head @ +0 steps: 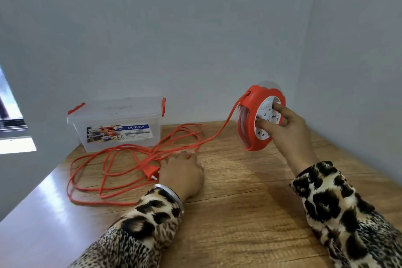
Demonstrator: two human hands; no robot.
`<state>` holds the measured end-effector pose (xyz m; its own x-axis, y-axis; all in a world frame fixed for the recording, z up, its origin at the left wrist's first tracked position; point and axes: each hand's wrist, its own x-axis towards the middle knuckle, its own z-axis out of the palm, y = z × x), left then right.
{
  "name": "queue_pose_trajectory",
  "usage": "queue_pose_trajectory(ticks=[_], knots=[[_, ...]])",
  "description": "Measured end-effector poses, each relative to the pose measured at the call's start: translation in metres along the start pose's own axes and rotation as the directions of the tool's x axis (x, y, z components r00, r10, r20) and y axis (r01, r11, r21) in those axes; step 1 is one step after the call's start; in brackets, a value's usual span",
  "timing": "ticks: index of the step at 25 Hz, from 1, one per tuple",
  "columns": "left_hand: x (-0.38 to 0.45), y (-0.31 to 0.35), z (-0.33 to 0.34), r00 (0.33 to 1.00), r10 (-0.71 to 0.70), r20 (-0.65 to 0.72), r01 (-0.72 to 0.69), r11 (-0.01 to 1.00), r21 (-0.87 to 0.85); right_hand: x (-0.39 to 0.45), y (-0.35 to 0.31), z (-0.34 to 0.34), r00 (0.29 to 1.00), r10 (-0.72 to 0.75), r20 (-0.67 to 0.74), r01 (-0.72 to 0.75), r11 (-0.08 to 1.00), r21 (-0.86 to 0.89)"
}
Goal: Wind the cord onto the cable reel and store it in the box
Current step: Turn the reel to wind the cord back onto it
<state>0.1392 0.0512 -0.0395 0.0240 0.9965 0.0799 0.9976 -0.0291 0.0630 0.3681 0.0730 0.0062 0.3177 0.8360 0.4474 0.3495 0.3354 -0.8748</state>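
A red cable reel [256,102] with a white socket face is held upright above the table at the right. My right hand [285,128] grips it, with fingers pressed on the white face. A long orange-red cord [121,159] runs from the reel's top edge down into loose loops on the table, ending in a red plug [150,172]. My left hand [182,169] rests flat on the table beside the plug, fingertips at the cord. A clear plastic box [117,124] with red latches stands closed at the back left.
The wooden table [239,213] meets grey walls behind and on the right. Its left edge runs diagonally beside a bright window [13,128]. Both arms wear leopard-print sleeves, and a silver bangle [171,193] sits on the left wrist.
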Motion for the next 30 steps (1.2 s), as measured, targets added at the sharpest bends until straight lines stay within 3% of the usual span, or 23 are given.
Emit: queue_pose_trajectory(ticks=[2,5,8,10,11,13,14,15,18,20,21,23,25,27,30], knots=[[0.003,-0.012,-0.003,0.995,-0.095,0.017,0.095,0.995,0.021,-0.003,0.000,0.002,1.000,-0.010,0.011,0.011,0.998,-0.066],[0.001,-0.014,-0.010,0.994,-0.106,-0.012,0.106,0.994,0.016,-0.005,0.002,0.007,0.999,-0.018,0.033,0.022,0.993,-0.119],[-0.005,0.003,-0.016,0.983,-0.007,-0.182,0.002,1.000,-0.028,-0.007,0.001,0.010,0.998,-0.027,0.054,0.036,0.986,-0.161],[-0.008,0.017,-0.014,0.965,0.109,-0.239,-0.162,0.964,-0.213,-0.010,0.000,0.013,0.997,-0.050,0.066,0.061,0.980,-0.188],[-0.010,0.024,-0.011,0.965,0.145,-0.219,-0.230,0.869,-0.438,-0.012,0.000,0.014,0.996,-0.062,0.070,0.075,0.978,-0.197],[-0.016,0.037,-0.008,0.965,0.205,-0.165,-0.244,0.463,-0.852,-0.017,0.000,0.019,0.994,-0.076,0.075,0.091,0.973,-0.210],[-0.016,0.041,-0.005,0.961,0.191,-0.198,-0.248,0.292,-0.923,-0.019,0.000,0.022,0.993,-0.086,0.078,0.101,0.971,-0.216],[-0.015,0.043,-0.002,0.960,0.129,-0.248,-0.270,0.200,-0.942,-0.021,0.000,0.025,0.992,-0.095,0.083,0.111,0.970,-0.217],[-0.010,0.039,-0.006,0.933,-0.014,-0.359,-0.357,0.075,-0.931,-0.025,0.001,0.034,0.984,-0.011,0.180,0.025,0.997,-0.076],[-0.006,0.032,-0.007,0.945,-0.034,-0.324,-0.325,-0.023,-0.946,-0.027,-0.003,0.034,0.962,0.043,0.269,-0.040,0.999,-0.016],[-0.006,0.030,-0.009,0.956,-0.027,-0.292,-0.293,-0.057,-0.954,-0.028,-0.005,0.032,0.963,-0.004,0.271,0.025,0.997,-0.074],[-0.005,0.025,-0.012,0.967,-0.015,-0.256,-0.256,-0.038,-0.966,-0.029,-0.009,0.025,0.944,-0.244,0.222,0.307,0.896,-0.319],[-0.005,0.019,-0.014,0.968,-0.004,-0.251,-0.251,0.010,-0.968,-0.027,-0.015,0.020,0.836,-0.478,0.270,0.547,0.683,-0.485],[-0.004,0.014,-0.015,0.969,0.016,-0.245,-0.245,0.000,-0.970,-0.029,-0.019,0.019,0.747,-0.507,0.430,0.664,0.533,-0.525],[-0.002,0.004,-0.017,0.973,0.031,-0.227,-0.227,0.003,-0.974,-0.036,-0.017,0.024,0.716,-0.452,0.532,0.696,0.396,-0.599]])
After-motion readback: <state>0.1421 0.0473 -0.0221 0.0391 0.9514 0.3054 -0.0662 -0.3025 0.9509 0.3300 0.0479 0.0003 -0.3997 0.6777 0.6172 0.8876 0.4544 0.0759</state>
